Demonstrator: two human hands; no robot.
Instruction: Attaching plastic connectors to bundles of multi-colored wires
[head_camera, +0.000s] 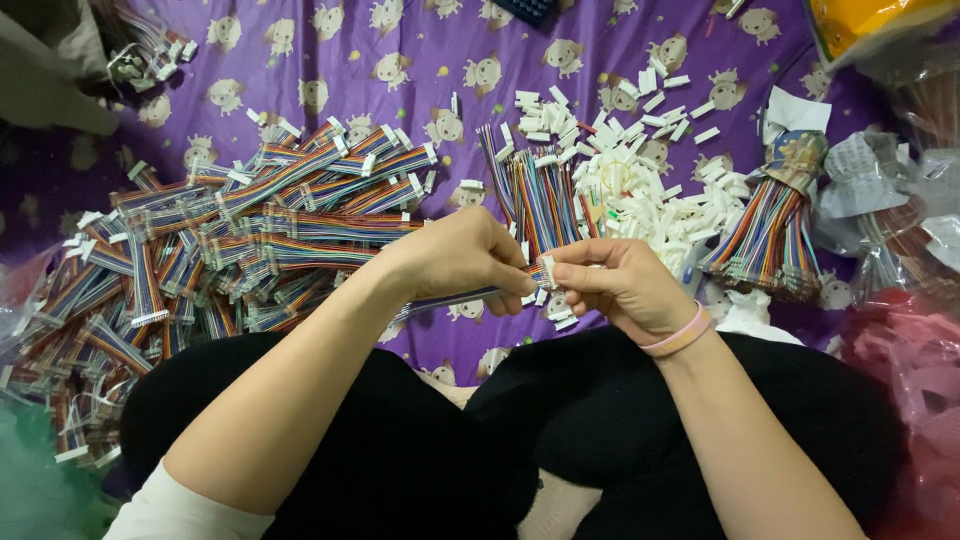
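Note:
My left hand (462, 262) grips a flat multicoloured ribbon cable (450, 298) near its end. My right hand (620, 285), with a pink band at the wrist, pinches a small white plastic connector (548, 272) against that cable's end. Both hands meet above my black-clad knees, over a purple cloth (420, 70) with a cartoon print. A loose bunch of coloured wires (540, 190) lies just beyond the hands.
A large heap of ribbon cables with white connectors (230, 240) fills the left. Loose white connectors (640, 170) are piled at centre right. A tied bundle of coloured wires (770, 235) and crumpled plastic bags (890, 200) lie at the right. A yellow object (870, 20) sits top right.

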